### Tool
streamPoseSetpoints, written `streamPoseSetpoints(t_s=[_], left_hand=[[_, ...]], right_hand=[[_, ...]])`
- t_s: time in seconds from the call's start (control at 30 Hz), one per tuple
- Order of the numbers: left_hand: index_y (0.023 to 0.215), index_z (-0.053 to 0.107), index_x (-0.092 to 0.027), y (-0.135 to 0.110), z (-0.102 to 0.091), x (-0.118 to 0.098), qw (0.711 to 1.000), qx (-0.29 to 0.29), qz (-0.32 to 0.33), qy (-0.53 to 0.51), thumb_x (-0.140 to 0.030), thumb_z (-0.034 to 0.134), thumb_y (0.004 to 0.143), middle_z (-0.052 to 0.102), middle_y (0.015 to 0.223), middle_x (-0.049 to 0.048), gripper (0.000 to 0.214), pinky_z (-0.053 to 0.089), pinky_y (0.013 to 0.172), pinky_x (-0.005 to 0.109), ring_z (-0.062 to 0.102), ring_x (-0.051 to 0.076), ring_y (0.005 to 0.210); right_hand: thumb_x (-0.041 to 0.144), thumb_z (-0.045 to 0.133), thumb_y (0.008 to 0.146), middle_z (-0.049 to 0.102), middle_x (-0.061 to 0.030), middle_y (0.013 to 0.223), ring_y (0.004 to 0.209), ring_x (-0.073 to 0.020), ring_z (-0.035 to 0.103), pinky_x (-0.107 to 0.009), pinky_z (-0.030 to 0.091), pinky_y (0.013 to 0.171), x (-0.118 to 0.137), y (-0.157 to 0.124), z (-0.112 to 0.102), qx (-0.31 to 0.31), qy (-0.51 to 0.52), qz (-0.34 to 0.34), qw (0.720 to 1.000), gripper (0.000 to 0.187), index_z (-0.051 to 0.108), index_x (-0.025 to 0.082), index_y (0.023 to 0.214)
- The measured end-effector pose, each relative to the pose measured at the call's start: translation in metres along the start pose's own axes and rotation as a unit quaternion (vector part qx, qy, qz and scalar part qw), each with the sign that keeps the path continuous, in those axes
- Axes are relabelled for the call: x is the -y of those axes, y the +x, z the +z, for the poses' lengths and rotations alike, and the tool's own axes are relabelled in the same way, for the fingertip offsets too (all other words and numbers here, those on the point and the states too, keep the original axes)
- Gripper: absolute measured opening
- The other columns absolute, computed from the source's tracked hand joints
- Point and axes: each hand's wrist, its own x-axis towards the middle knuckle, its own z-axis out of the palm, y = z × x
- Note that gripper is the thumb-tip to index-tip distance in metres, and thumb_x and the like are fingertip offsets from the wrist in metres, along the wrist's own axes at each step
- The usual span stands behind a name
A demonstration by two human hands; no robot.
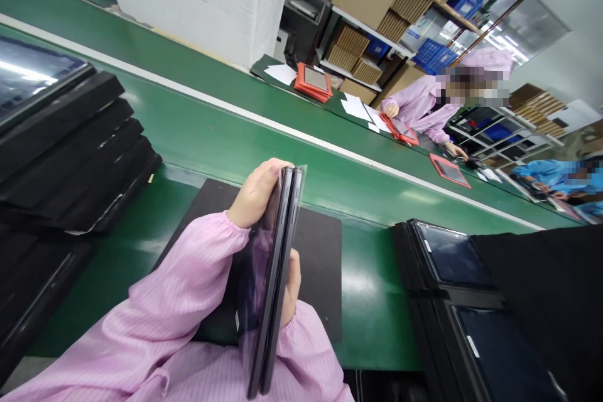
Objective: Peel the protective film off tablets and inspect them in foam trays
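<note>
Two dark tablets (272, 276) stand on edge, pressed face to back, in front of my body. Clear film sticks out along their upper right edge, and a small white label shows on the left one's screen. My left hand (257, 193) grips their upper end from the left, fingers curled over the top. On the other side, my right hand (291, 286) holds them lower down; its fingers are partly hidden behind the tablets. Below them a black mat (320, 264) lies on the green bench (372, 301).
Black foam trays (70, 144) are piled high at the left, a tablet on top. At the right, more black trays (402, 264) hold tablets (455, 254). Across the green line, a person in pink (424, 100) handles red-cased tablets (398, 129). Another person in blue (551, 176) works farther right.
</note>
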Motion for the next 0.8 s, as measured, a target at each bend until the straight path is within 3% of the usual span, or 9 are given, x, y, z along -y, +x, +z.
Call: streamPoseSetpoints(t_s=[0.17,0.33,0.4,0.53,0.67,0.8], left_hand=[[0.099,0.068,-0.021,-0.007,0.003,-0.013,0.995,0.063,0.059,0.041,-0.056,0.037,0.103,0.067,0.102,0.0088,0.047,0.044,0.097,0.04,0.061,0.024,0.1],[0.11,0.065,-0.027,-0.017,0.006,-0.016,0.993,0.104,0.055,0.009,-0.05,0.038,0.103,0.065,0.11,0.0068,0.036,0.042,0.101,0.044,0.057,0.027,0.107],[0.117,0.061,-0.029,-0.019,0.004,-0.019,0.988,0.148,0.047,-0.008,-0.059,0.044,0.098,0.061,0.116,0.007,0.039,0.041,0.103,0.047,0.054,0.03,0.112],[0.131,0.048,-0.029,-0.022,-0.001,-0.036,0.967,0.243,0.074,0.005,-0.077,0.05,0.086,0.051,0.123,0.0106,0.066,0.041,0.102,0.054,0.052,0.036,0.114],[0.129,0.041,-0.026,-0.025,-0.003,-0.054,0.957,0.278,0.067,0.045,-0.075,0.049,0.088,0.047,0.119,0.0122,0.064,0.044,0.099,0.058,0.052,0.037,0.113],[0.132,0.038,-0.028,-0.027,-0.005,-0.056,0.952,0.296,0.069,0.031,-0.075,0.046,0.089,0.044,0.12,0.0119,0.064,0.047,0.095,0.057,0.053,0.036,0.11]], right_hand=[[0.065,0.06,0.089,0.054,-0.0009,0.082,0.065,-0.0168,0.053,-0.032,0.049,0.061,0.048,0.046,-0.02,0.026,0.062,-0.042,0.997,0.065,0.052,0.025,0.139],[0.049,0.073,0.084,0.052,0.0018,0.081,0.069,-0.0163,0.049,-0.032,0.047,0.066,0.074,0.077,-0.027,0.069,0.073,-0.012,0.995,0.07,0.048,0.033,0.147],[0.051,0.072,0.084,0.049,0.0029,0.076,0.066,-0.0157,0.046,-0.031,0.044,0.063,0.075,0.08,-0.026,0.073,0.096,0.003,0.993,0.069,0.05,0.034,0.146],[0.056,0.071,0.081,0.044,0.0046,0.066,0.058,-0.015,0.04,-0.029,0.04,0.058,0.076,0.078,-0.024,0.066,0.131,0.004,0.989,0.065,0.057,0.031,0.14],[0.055,0.067,0.082,0.045,0.0039,0.067,0.057,-0.0148,0.038,-0.03,0.039,0.058,0.081,0.074,-0.021,0.055,0.11,-0.01,0.992,0.058,0.061,0.03,0.134],[0.052,0.066,0.084,0.05,0.003,0.073,0.058,-0.014,0.038,-0.029,0.037,0.057,0.088,0.072,-0.019,0.065,0.09,-0.033,0.993,0.055,0.058,0.033,0.134]])
